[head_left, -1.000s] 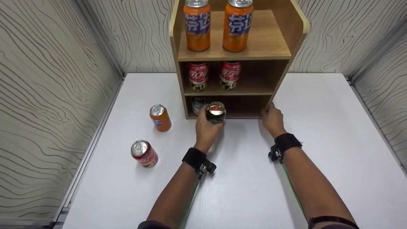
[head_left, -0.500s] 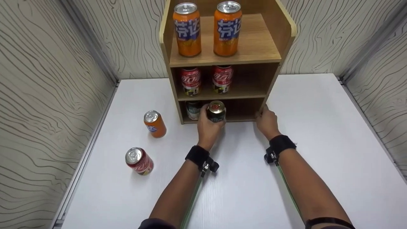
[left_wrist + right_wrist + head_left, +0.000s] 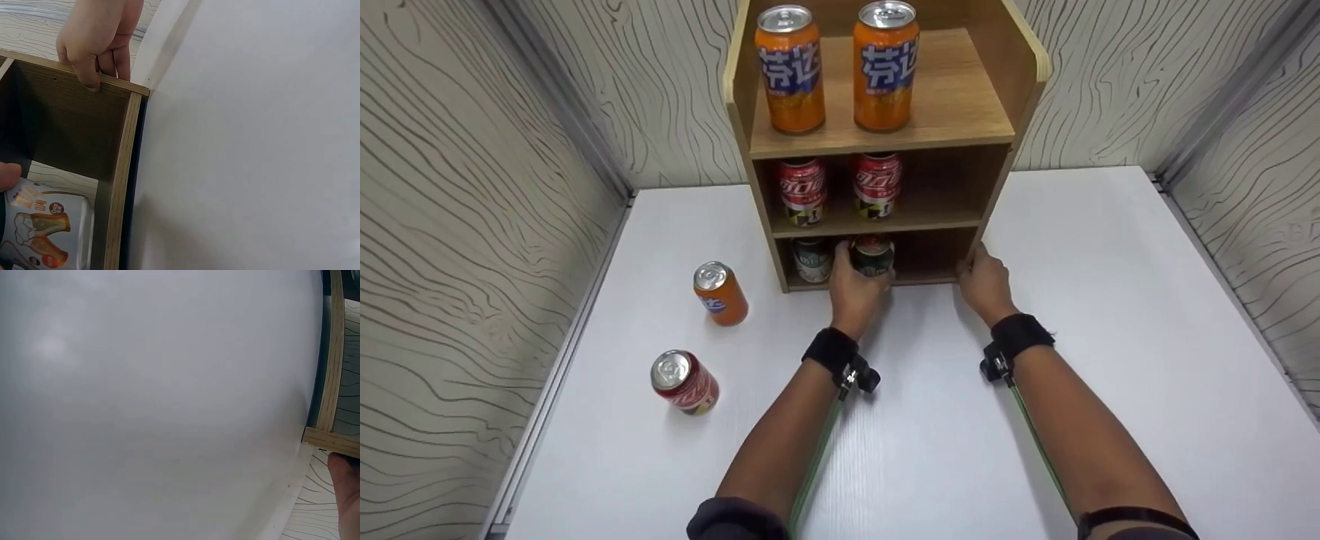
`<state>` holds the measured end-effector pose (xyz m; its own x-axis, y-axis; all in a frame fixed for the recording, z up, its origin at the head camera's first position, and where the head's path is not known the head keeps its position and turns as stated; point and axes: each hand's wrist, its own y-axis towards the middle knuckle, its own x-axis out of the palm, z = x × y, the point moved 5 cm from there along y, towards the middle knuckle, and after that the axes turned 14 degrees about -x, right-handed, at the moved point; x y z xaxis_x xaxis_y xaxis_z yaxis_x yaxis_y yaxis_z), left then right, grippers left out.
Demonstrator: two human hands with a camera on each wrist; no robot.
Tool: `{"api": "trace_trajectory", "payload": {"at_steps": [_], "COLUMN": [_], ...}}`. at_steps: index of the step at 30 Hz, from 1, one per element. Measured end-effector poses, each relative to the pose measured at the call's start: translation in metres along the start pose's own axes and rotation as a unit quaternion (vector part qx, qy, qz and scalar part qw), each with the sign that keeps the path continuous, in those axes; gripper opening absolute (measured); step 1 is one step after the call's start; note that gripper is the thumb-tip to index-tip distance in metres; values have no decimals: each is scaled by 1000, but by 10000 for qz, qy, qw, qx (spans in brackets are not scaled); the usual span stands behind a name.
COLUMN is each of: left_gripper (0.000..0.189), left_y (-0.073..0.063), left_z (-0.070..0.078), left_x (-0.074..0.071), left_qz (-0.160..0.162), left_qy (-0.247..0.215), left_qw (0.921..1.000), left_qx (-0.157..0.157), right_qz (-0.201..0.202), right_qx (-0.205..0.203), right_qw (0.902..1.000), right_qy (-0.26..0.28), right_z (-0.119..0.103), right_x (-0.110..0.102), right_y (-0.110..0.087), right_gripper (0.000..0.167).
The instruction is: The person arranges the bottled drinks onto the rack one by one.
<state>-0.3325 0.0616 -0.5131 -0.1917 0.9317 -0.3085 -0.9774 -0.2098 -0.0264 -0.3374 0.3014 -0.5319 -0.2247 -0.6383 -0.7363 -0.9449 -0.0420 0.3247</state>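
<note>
My left hand (image 3: 856,291) grips a dark green and white drink can (image 3: 874,259) at the mouth of the wooden shelf's (image 3: 877,229) bottom compartment. Printed beer mugs show on the can's white part in the left wrist view, where it lies partly out of frame. A similar can (image 3: 812,262) stands to its left inside, partly covered by my fingers. My right hand (image 3: 986,283) holds the shelf's right side panel near the bottom. In the left wrist view, its thumb (image 3: 87,73) is on the inner face and the other fingers are outside.
Two orange soda cans (image 3: 791,75) stand on the top shelf. Two red cola cans (image 3: 802,191) fill the left part of the middle one. On the white table (image 3: 930,420) at left are another orange can (image 3: 721,294) and red can (image 3: 685,382).
My left hand has moved the dark green can forward, and its top is now under the middle shelf board's edge. My right hand keeps its hold on the side panel. The head view has shifted.
</note>
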Motion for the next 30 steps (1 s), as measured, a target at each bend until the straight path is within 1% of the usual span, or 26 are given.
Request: {"api": "trace_trajectory", "payload": {"at_steps": [3, 7, 9, 15, 18, 24, 27, 30], "left_gripper": [80, 78, 79, 76, 76, 70, 68, 69], "left_y": [4, 11, 14, 24, 27, 32, 32, 31], "left_z": [0, 0, 0, -2, -1, 2, 3, 5], "left_x": [3, 4, 5, 3, 3, 8, 13, 18], "left_qz": [-37, -77, -109, -97, -154, -275, -265, -228], "left_qy": [33, 95, 130, 290, 146, -92, 24, 124], "left_qw": [10000, 9998, 9997, 9988, 9988, 9985, 9986, 9990], "left_qx": [-46, -124, -188, -388, -442, -465, -466, -351], "right_qz": [6, -1, -15, -44, -35, 36, 42, 53], "right_qx": [15, 15, 30, 41, 41, 55, 94, 104], "right_qw": [10000, 10000, 10000, 10000, 10000, 9999, 9998, 9998], "right_qy": [-30, -77, -92, -38, -57, -125, -141, -129], "right_z": [1, -1, -2, -6, -6, -5, -4, -2], "right_x": [1, 4, 4, 7, 7, 4, 3, 1], "right_y": [0, -1, -1, -1, -2, -1, -1, -1], "right_gripper": [26, 23, 19, 19, 16, 18, 20, 21]}}
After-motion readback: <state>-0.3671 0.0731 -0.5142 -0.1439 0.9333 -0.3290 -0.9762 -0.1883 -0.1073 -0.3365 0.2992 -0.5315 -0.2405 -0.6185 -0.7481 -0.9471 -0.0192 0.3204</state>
